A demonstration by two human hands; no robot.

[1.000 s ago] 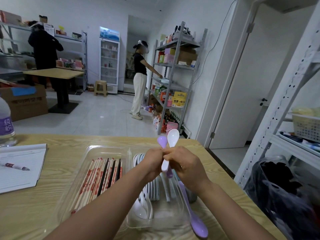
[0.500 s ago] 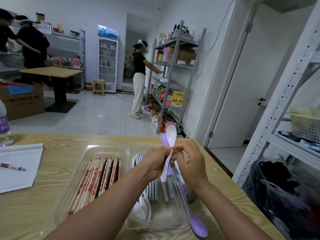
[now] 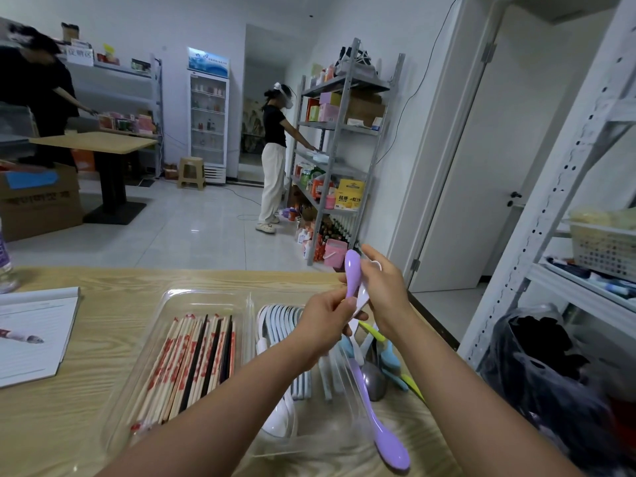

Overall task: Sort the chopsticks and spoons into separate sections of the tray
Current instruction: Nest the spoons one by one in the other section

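Half a second before, the white spoon (image 3: pixel 362 295) fronted the purple spoon (image 3: pixel 352 274); now purple led, left hand (image 3: pixel 323 330) and right hand (image 3: pixel 385 290) pinching both above the tray (image 3: pixel 206 299), spoons not yet sorted.

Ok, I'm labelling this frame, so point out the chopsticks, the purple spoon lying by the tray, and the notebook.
chopsticks (image 3: pixel 192 366): head view, middle of the bundle in the tray's left section.
purple spoon (image 3: pixel 392 449): head view, on its bowl.
notebook (image 3: pixel 31 332): head view, on the lined page.

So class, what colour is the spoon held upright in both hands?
Light purple spoon, clearest in the head view.
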